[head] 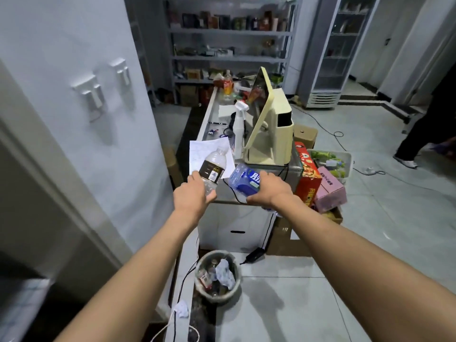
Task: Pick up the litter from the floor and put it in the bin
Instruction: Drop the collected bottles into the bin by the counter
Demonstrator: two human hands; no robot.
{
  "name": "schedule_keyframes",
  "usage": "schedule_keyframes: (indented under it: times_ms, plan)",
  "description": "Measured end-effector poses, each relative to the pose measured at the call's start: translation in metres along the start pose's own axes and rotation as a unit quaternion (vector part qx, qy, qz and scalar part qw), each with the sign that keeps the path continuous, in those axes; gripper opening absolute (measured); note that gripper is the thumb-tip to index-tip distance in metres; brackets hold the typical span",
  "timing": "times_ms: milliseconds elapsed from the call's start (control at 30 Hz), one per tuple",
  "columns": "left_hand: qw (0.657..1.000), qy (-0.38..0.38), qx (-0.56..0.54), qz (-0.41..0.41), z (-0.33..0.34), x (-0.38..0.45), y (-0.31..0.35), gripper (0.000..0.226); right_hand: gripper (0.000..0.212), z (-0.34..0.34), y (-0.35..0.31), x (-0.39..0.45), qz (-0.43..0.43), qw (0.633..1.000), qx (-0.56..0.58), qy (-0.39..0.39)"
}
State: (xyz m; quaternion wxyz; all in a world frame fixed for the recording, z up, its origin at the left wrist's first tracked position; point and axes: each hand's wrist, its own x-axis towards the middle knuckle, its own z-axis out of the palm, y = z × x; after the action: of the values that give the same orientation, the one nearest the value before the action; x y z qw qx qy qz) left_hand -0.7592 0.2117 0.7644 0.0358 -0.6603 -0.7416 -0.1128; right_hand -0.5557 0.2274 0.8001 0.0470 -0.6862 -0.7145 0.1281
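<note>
My left hand [193, 196] grips a clear plastic bottle with a dark label [214, 166], neck pointing up and away. My right hand [270, 190] grips a blue plastic bottle with white lettering [243, 180], lying sideways. Both bottles are held out at arm's length in front of the counter, well above the floor. Below them on the tiles stands a round grey bin [218, 296] holding bottles and crumpled paper. A crumpled white scrap [182, 308] lies on the floor to the bin's left.
A counter [249, 192] with a cream cash-register screen [267, 134], spray bottle and papers stands straight ahead. Boxes [318, 186] and a basket pile up at its right. Cables run across the floor near the bin. A person [429, 124] stands far right. White wall at left.
</note>
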Motion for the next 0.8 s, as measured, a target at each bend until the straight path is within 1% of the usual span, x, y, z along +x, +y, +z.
schedule_keyframes:
  times_ms: [267, 433, 633, 800]
  plan:
    - [0.998, -0.043, -0.019, -0.047, 0.05, 0.016, -0.043, 0.058, 0.072, 0.058, -0.029, 0.047, -0.018, 0.999, 0.012, -0.043]
    - [0.991, -0.099, -0.038, -0.078, 0.106, 0.023, -0.053, 0.054, 0.073, 0.104, -0.026, 0.083, -0.02, 0.996, 0.019, -0.084]
    - [0.961, -0.185, -0.142, -0.147, 0.207, 0.022, -0.051, 0.058, 0.072, 0.171, 0.006, 0.131, -0.008, 0.989, 0.034, -0.147]
    - [0.929, -0.246, -0.191, -0.199, 0.313, 0.015, -0.045, 0.051, 0.07, 0.259, 0.038, 0.159, -0.002, 0.982, 0.031, -0.189]
